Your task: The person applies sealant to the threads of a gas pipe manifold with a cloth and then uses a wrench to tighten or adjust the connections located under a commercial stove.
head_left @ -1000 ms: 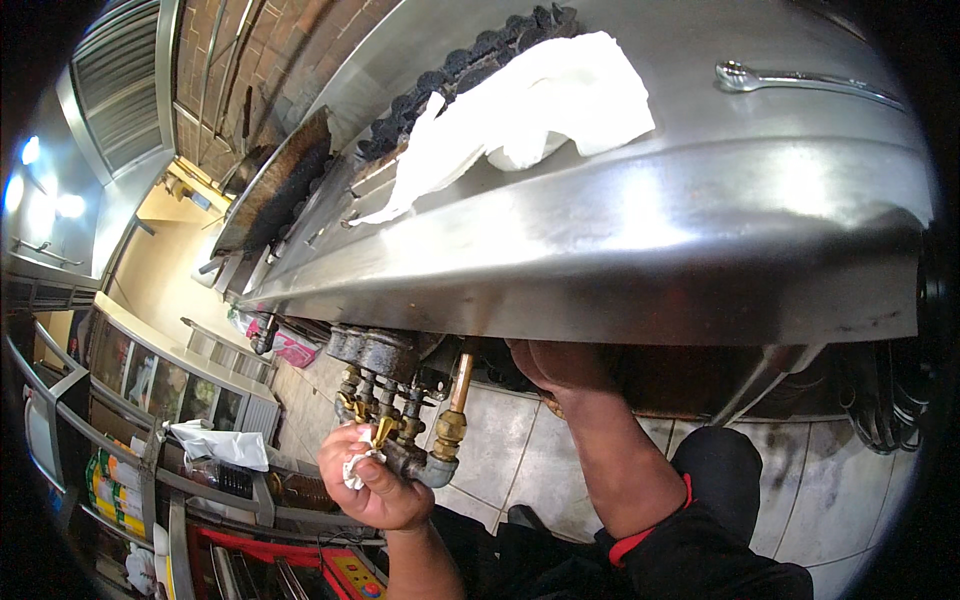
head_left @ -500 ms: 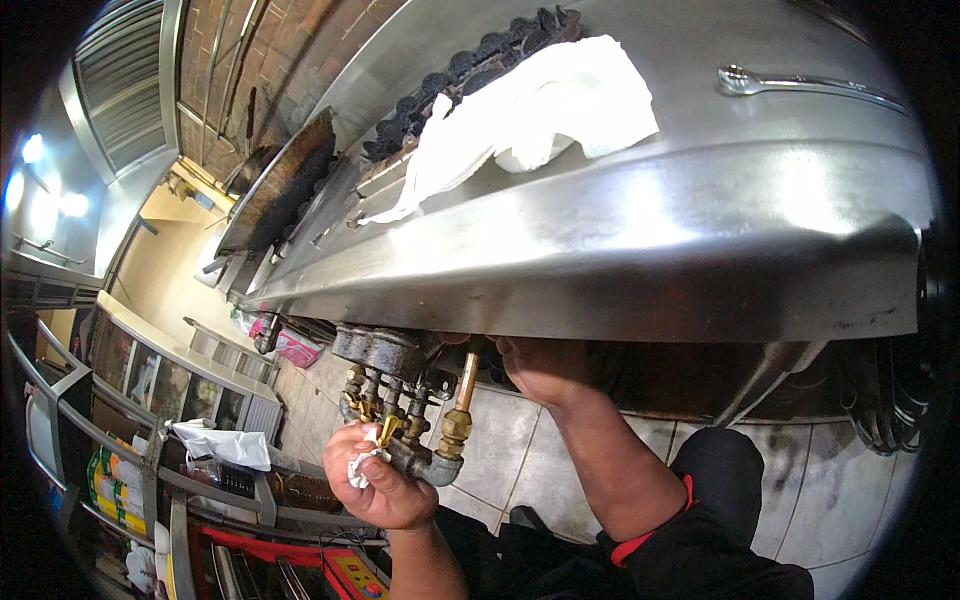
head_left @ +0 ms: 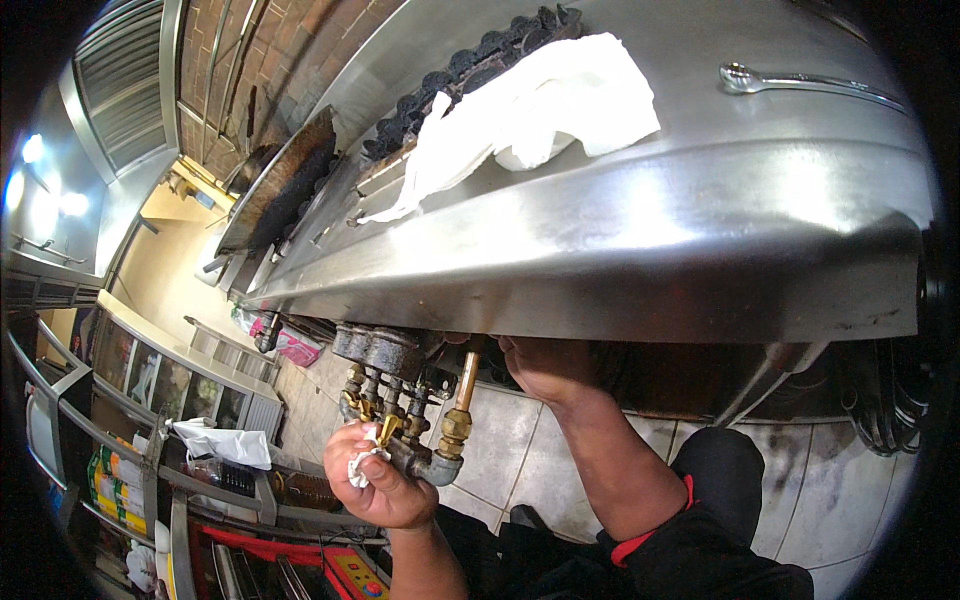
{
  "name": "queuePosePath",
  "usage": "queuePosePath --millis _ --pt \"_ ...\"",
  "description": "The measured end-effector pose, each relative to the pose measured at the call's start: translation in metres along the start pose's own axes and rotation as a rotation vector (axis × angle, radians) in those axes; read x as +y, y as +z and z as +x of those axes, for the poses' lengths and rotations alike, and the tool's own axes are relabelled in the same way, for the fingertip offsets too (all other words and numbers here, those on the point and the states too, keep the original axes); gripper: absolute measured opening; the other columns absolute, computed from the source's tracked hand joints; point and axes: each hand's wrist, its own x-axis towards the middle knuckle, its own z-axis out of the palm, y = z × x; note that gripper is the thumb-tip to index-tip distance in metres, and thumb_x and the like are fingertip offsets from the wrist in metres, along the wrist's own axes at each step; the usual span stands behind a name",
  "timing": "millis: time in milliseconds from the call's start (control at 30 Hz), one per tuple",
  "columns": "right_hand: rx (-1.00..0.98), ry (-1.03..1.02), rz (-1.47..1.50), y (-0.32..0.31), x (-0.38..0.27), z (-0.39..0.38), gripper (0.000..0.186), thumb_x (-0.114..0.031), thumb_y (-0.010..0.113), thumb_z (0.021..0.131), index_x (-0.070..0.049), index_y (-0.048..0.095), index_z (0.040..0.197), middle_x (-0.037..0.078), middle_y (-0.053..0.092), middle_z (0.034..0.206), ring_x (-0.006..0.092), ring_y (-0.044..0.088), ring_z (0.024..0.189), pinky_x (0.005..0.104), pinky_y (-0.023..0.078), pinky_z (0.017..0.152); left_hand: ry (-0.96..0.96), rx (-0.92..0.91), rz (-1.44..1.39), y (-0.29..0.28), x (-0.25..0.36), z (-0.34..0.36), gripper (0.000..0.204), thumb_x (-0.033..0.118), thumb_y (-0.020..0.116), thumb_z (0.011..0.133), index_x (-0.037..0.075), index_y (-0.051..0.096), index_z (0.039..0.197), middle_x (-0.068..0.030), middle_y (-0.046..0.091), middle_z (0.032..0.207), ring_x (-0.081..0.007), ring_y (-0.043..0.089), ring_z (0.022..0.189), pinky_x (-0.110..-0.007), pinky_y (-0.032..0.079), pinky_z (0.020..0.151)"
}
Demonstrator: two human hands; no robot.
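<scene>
My left hand (head_left: 385,478) is closed around a crumpled white paper wipe (head_left: 366,466), right against the brass valve handles (head_left: 386,430) of a grimy pipe manifold (head_left: 400,395). From the manifold's elbow a brass fitting (head_left: 455,434) and a copper pipe (head_left: 468,380) rise toward the steel counter's front edge. My right hand (head_left: 543,368) reaches under that edge, just right of the copper pipe. Its fingers are hidden there, so what they touch cannot be seen.
On the steel counter (head_left: 700,215) lie a white cloth or paper sheet (head_left: 590,95) beside blackened burner parts (head_left: 490,50), and a wrench (head_left: 800,84) at the far right. Shelves with packages (head_left: 120,490) stand lower left. Below is a tiled floor (head_left: 560,490).
</scene>
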Motion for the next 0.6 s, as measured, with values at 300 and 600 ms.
queuePosePath --millis 300,600 --pt "-0.043 0.021 0.025 0.010 0.013 -0.004 0.007 -0.003 0.057 0.088 -0.001 0.057 0.095 0.010 0.058 0.086 0.0203 0.056 0.076 0.0302 0.048 0.068 0.034 0.004 0.026 0.001 0.000 0.001 0.025 0.026 0.047 0.097 0.002 0.047 0.096 -0.0134 0.053 0.088 -0.0237 0.051 0.084 -0.040 0.043 0.080" --pt "-0.168 0.301 0.815 0.018 0.006 -0.005 0.017 -0.015 0.060 0.091 -0.004 0.059 0.104 0.007 0.059 0.098 0.0158 0.057 0.095 0.0297 0.046 0.086 0.011 0.029 0.005 0.002 -0.001 0.000 0.025 0.026 0.047 0.097 0.002 0.047 0.095 -0.0140 0.054 0.089 -0.0243 0.052 0.084 -0.040 0.043 0.080"
